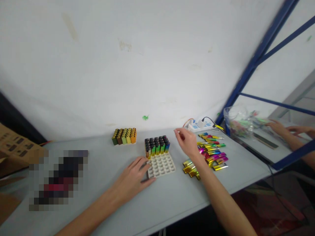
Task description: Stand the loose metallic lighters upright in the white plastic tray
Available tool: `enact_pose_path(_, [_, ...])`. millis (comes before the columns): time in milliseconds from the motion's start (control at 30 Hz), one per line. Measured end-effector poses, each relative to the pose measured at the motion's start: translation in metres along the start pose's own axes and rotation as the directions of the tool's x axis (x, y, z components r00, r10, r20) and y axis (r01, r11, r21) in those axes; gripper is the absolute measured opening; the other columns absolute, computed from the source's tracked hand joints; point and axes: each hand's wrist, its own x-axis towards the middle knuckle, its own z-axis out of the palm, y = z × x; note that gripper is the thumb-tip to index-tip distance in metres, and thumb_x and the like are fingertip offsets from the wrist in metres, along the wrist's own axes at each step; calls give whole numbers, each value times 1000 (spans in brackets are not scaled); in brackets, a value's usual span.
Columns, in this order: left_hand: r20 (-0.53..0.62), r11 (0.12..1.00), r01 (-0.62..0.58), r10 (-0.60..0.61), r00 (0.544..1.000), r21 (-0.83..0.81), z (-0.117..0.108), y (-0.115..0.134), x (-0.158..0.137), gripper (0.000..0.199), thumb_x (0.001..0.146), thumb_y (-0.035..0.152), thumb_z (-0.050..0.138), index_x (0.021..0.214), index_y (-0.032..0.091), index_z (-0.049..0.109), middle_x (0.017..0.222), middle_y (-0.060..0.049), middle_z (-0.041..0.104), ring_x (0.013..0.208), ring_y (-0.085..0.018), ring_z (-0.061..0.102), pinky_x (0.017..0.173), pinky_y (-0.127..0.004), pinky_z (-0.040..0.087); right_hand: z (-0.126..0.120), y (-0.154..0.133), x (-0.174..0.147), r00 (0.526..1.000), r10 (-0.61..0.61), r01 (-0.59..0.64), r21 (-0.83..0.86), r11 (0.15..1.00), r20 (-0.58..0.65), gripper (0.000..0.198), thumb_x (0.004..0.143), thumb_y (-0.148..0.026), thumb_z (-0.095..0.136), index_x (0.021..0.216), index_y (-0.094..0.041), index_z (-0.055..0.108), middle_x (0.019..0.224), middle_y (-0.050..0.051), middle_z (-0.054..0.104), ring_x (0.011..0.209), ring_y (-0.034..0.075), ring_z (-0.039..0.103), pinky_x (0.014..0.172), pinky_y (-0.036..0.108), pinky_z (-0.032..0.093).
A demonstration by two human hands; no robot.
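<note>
scuffed white wall (157,65) – grey table (100,160) below, blue metal frame (253,65) alongside

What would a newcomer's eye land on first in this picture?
Probably the scattered shiny metallic-coloured slim pieces in gold, magenta, green and blue, lying on the pale grey table to the right. Next, the white gridded tray near the middle, its far part filled with upright black-topped multicoloured pieces, the left hand at its left edge. Farther left stands a compact gold-topped block of pieces.
</note>
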Motion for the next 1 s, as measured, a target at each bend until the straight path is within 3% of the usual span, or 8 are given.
enact_pose_path(100, [-17, 1000, -15, 15, 1000, -16, 3, -3, -1, 36, 89, 36, 81, 118, 19, 66, 124, -12, 68, 120, -33, 65, 101, -50, 61, -17, 40, 5, 969, 243, -224, -241, 944, 50, 33, 107, -36, 49, 112, -15, 74, 91, 10, 73, 86, 23, 68, 88, 33, 52])
enact_pose_path(200, [-36, 999, -20, 18, 999, -44, 4, -4, 0, 35, 89, 35, 81, 117, 20, 66, 122, -11, 68, 121, -32, 64, 104, -49, 60, -29, 78, 0, 848, 514, -401, -479, 781, 129, 39, 103, -35, 55, 133, -12, 68, 127, 19, 69, 123, 29, 63, 110, 38, 44])
enact_pose_path(300, [-46, 996, -9, 5, 999, -91, 3, -4, 1, 33, 89, 33, 81, 116, 21, 66, 121, -10, 68, 120, -30, 64, 102, -46, 60, -34, 105, -10, 759, 640, -482, -556, 677, 122, 47, 99, -32, 60, 138, -5, 64, 144, 29, 58, 139, 39, 51, 116, 50, 39])
enact_pose_path(400, [-48, 992, -2, -4, 999, -125, 3, -4, 1, 32, 88, 32, 81, 115, 22, 67, 119, -9, 67, 119, -29, 65, 101, -44, 61, -32, 118, -16, 702, 695, -497, -591, 636, 157, 47, 99, -30, 58, 140, -9, 63, 152, 26, 54, 143, 40, 48, 117, 59, 36])
enact_pose_path(500, [-49, 991, 1, -8, 999, -131, 3, -4, 1, 31, 88, 32, 81, 114, 22, 67, 118, -8, 67, 117, -28, 65, 101, -45, 61, -24, 117, -16, 700, 673, -451, -585, 675, 237, 43, 100, -30, 57, 139, -13, 65, 146, 21, 61, 139, 36, 54, 117, 54, 38])
enact_pose_path(767, [-47, 994, 11, -16, 999, -110, -1, -4, 2, 30, 90, 34, 77, 116, 25, 67, 117, -6, 68, 114, -28, 67, 98, -43, 62, -3, 87, -15, 771, 550, -350, -508, 787, 322, 37, 100, -43, 59, 124, -20, 75, 126, 16, 72, 121, 28, 65, 109, 39, 46])
enact_pose_path(900, [-39, 994, 5, -9, 999, -106, 0, -4, 2, 30, 90, 35, 77, 116, 24, 67, 117, -7, 68, 114, -28, 67, 99, -44, 62, -19, 101, -6, 775, 606, -438, -539, 719, 177, 51, 105, -49, 47, 140, -18, 67, 143, 22, 61, 133, 35, 58, 111, 47, 44])
enact_pose_path(1000, [-36, 994, 13, -17, 999, -105, 1, -4, 1, 29, 92, 36, 76, 117, 24, 67, 119, -7, 67, 115, -28, 67, 99, -44, 61, -40, 127, -2, 701, 710, -545, -594, 591, 63, 57, 105, -49, 44, 147, -14, 61, 154, 28, 51, 141, 45, 49, 112, 62, 40])
